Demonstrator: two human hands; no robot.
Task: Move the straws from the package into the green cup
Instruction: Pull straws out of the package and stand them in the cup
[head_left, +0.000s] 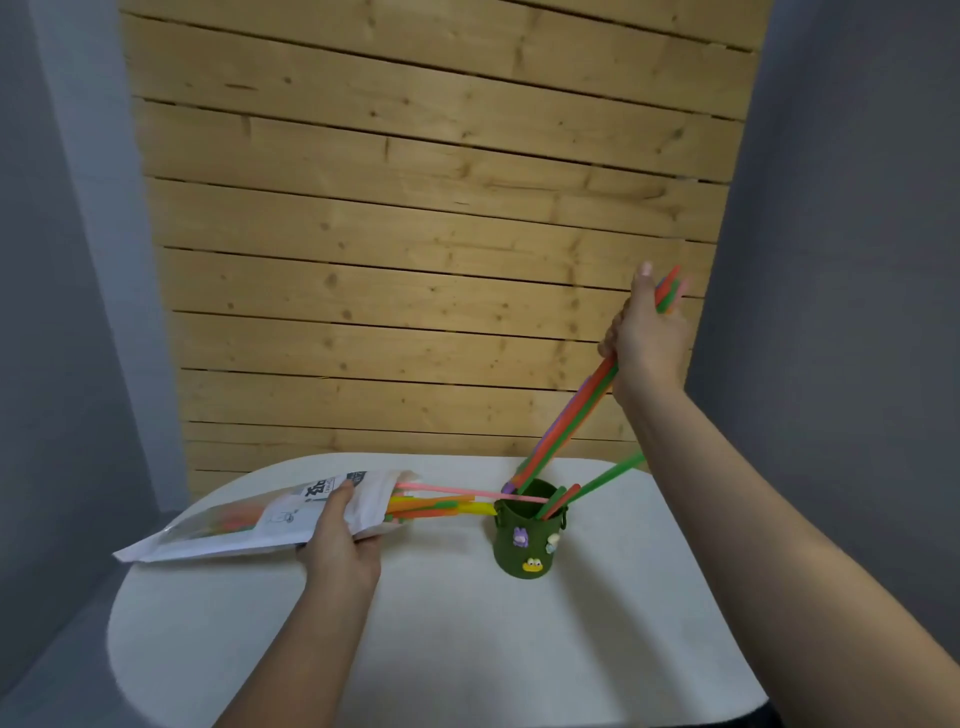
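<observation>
Behind the white rounded table (467, 649) rises a pine plank wall (426, 208) between grey walls. Left hand (340, 543) grips the tilted straw package (249, 522), straws (441, 506) jutting toward the green cup (527, 540). Right hand (647, 338) clasps a straw bundle (571, 410), its lower ends in the cup.

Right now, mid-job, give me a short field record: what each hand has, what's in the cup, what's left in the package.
left hand: grips the package near its open end, holding it tilted off the table
right hand: grips a bunch of straws, lower ends at the cup's rim
cup: upright on the table, with a few straws already leaning inside
package straws: several stick out of the open end toward the cup, a pink one reaching its rim
status: transfer partly done
</observation>
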